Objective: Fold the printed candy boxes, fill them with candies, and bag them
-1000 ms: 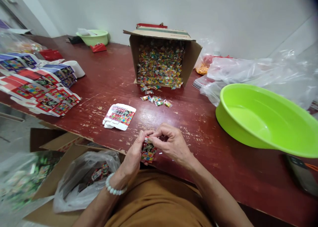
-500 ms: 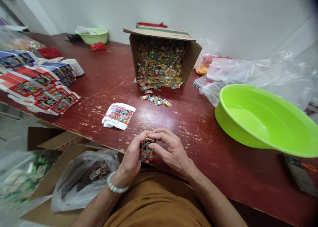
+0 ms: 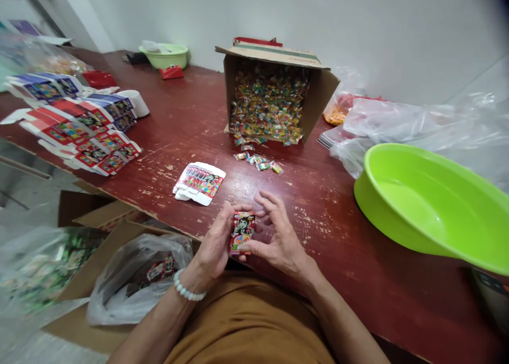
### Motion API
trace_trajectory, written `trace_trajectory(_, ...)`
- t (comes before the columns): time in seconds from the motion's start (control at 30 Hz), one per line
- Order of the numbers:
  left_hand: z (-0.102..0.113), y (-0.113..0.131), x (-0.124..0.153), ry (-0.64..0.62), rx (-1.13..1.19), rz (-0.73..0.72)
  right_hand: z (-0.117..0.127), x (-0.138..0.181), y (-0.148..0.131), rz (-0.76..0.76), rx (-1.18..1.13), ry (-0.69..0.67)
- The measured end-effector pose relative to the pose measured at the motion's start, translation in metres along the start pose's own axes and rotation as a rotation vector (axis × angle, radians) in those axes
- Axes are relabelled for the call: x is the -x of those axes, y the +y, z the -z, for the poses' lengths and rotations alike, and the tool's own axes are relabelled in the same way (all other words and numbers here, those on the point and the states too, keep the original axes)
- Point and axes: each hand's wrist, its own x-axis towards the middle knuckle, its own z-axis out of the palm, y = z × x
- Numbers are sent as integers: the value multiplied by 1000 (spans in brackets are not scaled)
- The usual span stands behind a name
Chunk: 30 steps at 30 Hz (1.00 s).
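— What takes up the most room?

— The dark red surface [image 3: 191,120], scuffed pale along its near edge. On its right side sits a bright green basin [image 3: 429,205], with crumpled clear plastic bags [image 3: 417,120] behind it.

— And at the back?

— A cardboard box [image 3: 274,56] lying on its side, with its open mouth facing forward and packed with wrapped sweets [image 3: 268,106]. On the left are rows of flat printed cartons [image 3: 79,125], overlapping one another.

— Where are the hands?

— At the near edge, close together. The left hand [image 3: 214,244], with a pale bead bracelet [image 3: 186,292] on its wrist, grips a small red box [image 3: 242,232] along its left side. The right hand [image 3: 278,236] pinches the box between thumb and forefinger on its right side, and its other fingers fan out loosely above.

— So the box is off the surface?

— Yes. It is held upright between both hands, with its printed face towards the camera.

— Anything smaller?

— A short pile of flat cartons [image 3: 200,181] lies just beyond the hands. A few loose sweets [image 3: 258,161] are spilled in front of the cardboard box.
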Motion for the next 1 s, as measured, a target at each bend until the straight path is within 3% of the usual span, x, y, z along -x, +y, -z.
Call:
trace_trajectory(0.1,0,3,0,-55,52,21,4,-4,-5,123,207,-55)
trace_trajectory(0.2,-2,-1,-3,-34,122,-54,-1,-5,-10,259,381,-162)
trace_trajectory(0.3,-1,-11,-7,-23,122,-138,-9,-2,-9,300,502,-151)
trace_trajectory(0.5,21,-22,-4,-41,52,-239,-31,-11,-1,443,397,-123)
trace_trajectory(0.6,46,-16,14,103,-97,-326,-48,-21,-9,412,284,-247)
trace_trajectory(0.7,94,1,44,358,-395,-306,-54,-36,-10,366,193,-366)
trace_trajectory(0.8,152,24,81,756,-1010,-301,-45,-60,13,211,161,-279)
trace_trajectory(0.87,178,38,94,887,-1160,-343,-41,-80,39,17,161,-230)
trace_trajectory(0.93,184,49,89,952,-1307,-460,-45,-102,65,-118,152,-196)
trace_trajectory(1.0,170,54,64,922,-1380,-578,-57,-122,81,-153,159,-167)
